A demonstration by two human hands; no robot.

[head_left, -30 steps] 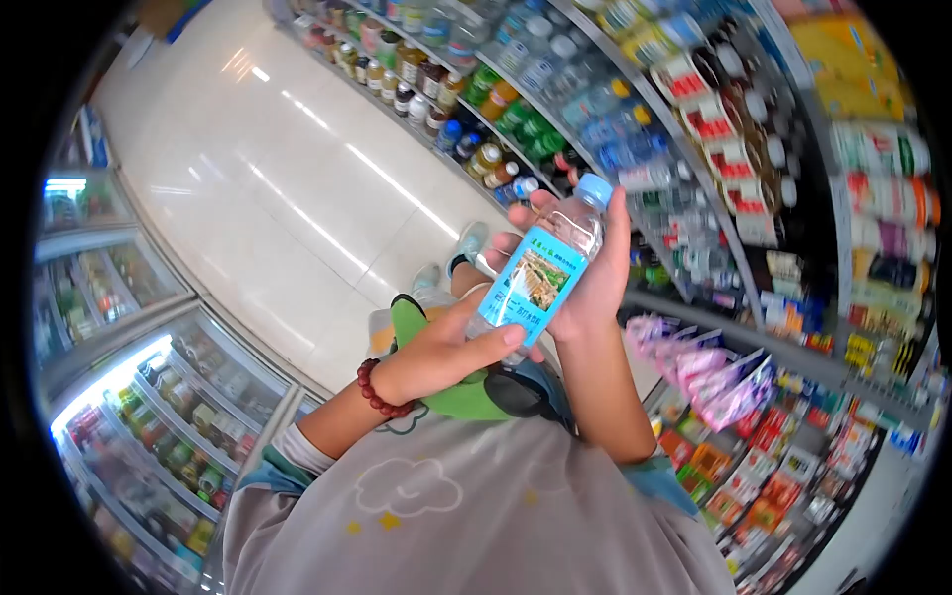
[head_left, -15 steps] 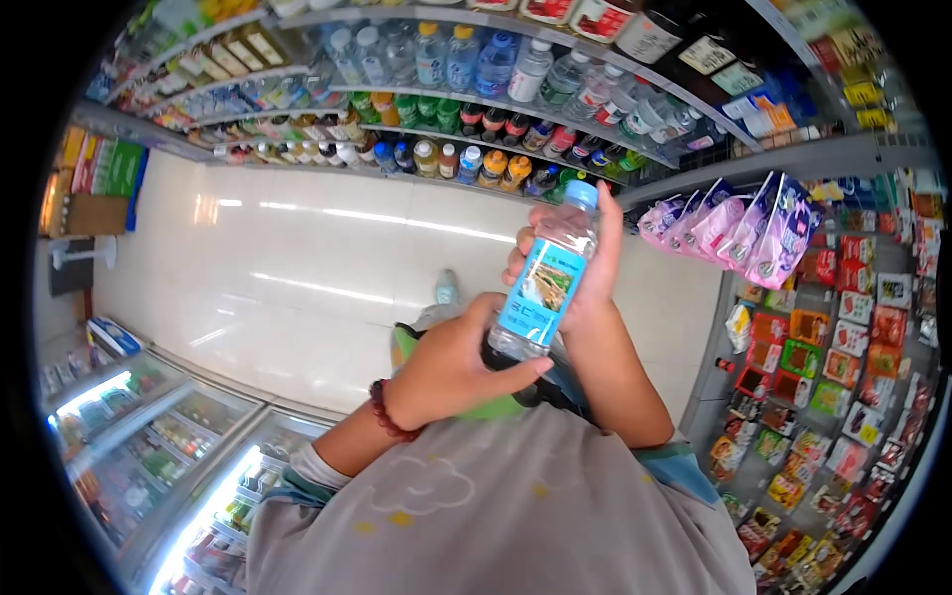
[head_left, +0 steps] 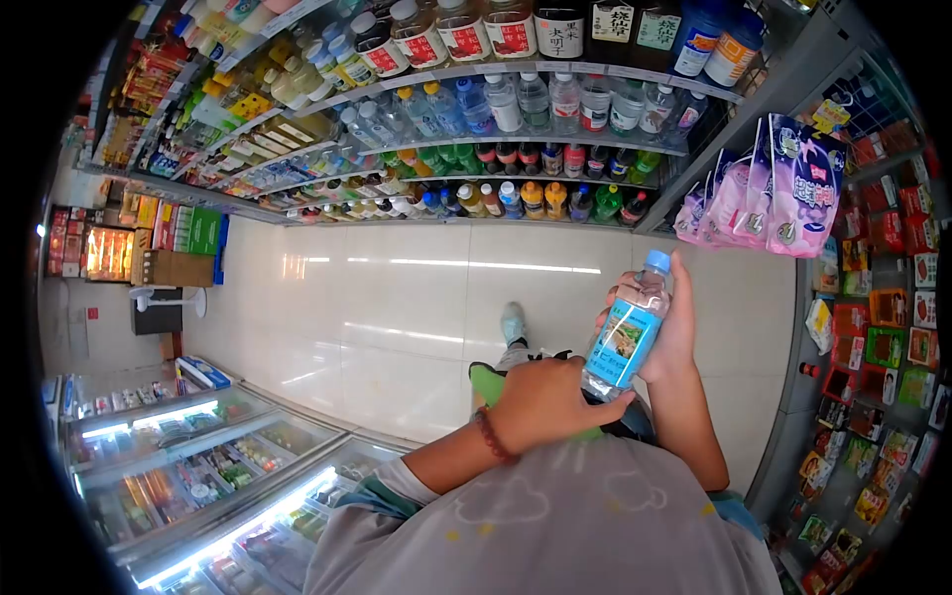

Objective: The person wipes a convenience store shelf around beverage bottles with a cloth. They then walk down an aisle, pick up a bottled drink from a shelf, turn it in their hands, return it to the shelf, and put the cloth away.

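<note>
A clear plastic water bottle [head_left: 624,335] with a blue cap and a blue picture label is tilted in front of my body, its cap pointing up and to the right. My right hand [head_left: 676,327] wraps it from the right side, with fingertips showing behind its left edge. At the base, my left hand [head_left: 545,399], with a dark red bead bracelet [head_left: 490,436] on the wrist, holds the lower end, the thumb passing under the bottom. Part of that hand's grip is hidden behind its own back.
Shelves of bottled drinks [head_left: 496,149] line the far side. Pink and purple packets [head_left: 783,193] hang at right, beside a rack of small snack packs [head_left: 883,347]. Lit glass-topped freezers [head_left: 238,466] stand at left. Pale tiled floor [head_left: 397,297] lies between, where a shoe [head_left: 513,322] shows.
My view has swung left and up, so shelves, freezers and hands sit further right or lower in the picture. Both hands keep their hold on the water bottle.
</note>
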